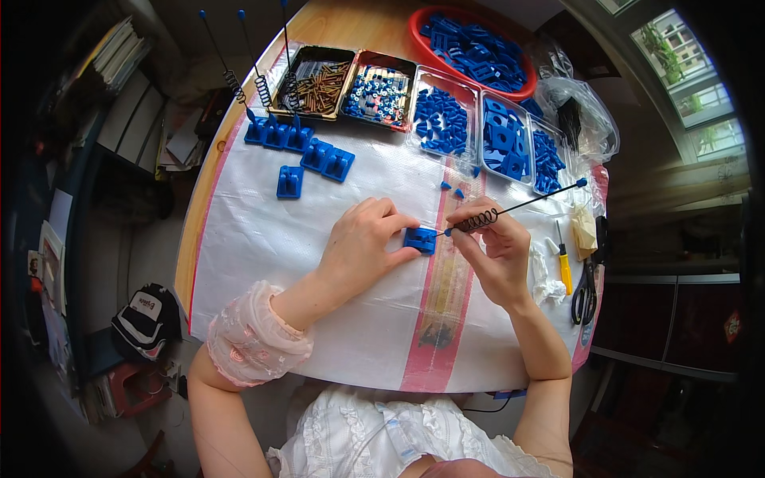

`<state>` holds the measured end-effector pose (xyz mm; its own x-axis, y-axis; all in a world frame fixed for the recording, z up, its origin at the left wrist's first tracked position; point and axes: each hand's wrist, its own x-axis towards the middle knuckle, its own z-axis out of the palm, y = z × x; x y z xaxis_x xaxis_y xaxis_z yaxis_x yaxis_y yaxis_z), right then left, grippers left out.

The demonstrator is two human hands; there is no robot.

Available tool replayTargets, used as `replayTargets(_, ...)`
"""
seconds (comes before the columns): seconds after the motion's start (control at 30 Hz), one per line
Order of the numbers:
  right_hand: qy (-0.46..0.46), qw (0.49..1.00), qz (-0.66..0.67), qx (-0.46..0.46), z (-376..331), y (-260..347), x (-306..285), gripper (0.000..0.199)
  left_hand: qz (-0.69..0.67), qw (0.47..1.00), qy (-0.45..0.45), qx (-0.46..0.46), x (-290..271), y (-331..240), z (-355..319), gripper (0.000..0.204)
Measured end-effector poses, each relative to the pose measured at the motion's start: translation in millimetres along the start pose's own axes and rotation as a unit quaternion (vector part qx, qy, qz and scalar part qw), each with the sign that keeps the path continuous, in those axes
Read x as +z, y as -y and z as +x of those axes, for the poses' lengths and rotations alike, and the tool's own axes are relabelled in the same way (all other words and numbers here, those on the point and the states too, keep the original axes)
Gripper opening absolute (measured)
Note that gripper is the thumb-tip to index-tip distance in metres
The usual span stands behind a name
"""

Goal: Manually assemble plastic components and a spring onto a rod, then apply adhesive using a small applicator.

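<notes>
Near the middle of the table, a small blue plastic base (420,241) lies on the white sheet. My left hand (362,247) grips it between thumb and fingers from its left side. In my right hand (498,259), thumb and fingers pinch a black spring rod (480,220) near its coiled part. Its long straight end points up and right to a blue tip. A small blue cone (449,232) sits by the pinch, and the rod's thin lower end reaches the base; whether it is inside a hole I cannot tell. Two loose blue cones (458,193) lie just beyond.
Beyond my left hand stand several blue bases (289,182), three with upright spring rods. Along the back are trays of brass screws (327,84), nuts (378,94) and blue parts (440,119), plus a red basin (414,36). At right lie a yellow-handled screwdriver (565,271) and black scissors (584,295).
</notes>
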<state>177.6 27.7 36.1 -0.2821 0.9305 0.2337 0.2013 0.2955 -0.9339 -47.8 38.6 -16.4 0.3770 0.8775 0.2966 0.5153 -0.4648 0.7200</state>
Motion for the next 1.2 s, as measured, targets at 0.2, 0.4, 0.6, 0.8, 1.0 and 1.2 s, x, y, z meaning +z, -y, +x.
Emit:
replayTargets(0.2,-0.018,0.999,-0.001,-0.028,2.1,-3.4,3.6,0.020,0.002,1.000,-0.002,0.000,0.4,0.2,-0.2,0.035)
replayTargets(0.4,0.006,1.000,-0.003,0.001,0.0,-1.5,0.9,0.026,0.001,1.000,-0.002,-0.002,-0.1,0.6,-0.7,0.034)
replayTargets(0.6,0.009,1.000,-0.011,0.000,-0.1,-0.6,0.8,0.025,0.005,1.000,-0.005,0.001,0.8,0.1,-0.2,0.034)
replayTargets(0.8,-0.016,0.999,-0.021,-0.040,4.1,-3.9,5.1,0.020,0.002,1.000,-0.004,-0.003,1.2,0.1,-0.2,0.034)
replayTargets(1.0,-0.013,0.999,-0.021,-0.044,5.0,-3.6,5.8,0.020,0.000,1.000,-0.006,0.000,1.4,1.0,-0.2,0.032)
replayTargets(1.2,-0.015,0.999,-0.015,-0.041,4.9,-3.5,6.9,0.020,0.002,1.000,-0.009,0.000,1.4,0.3,-0.4,0.033)
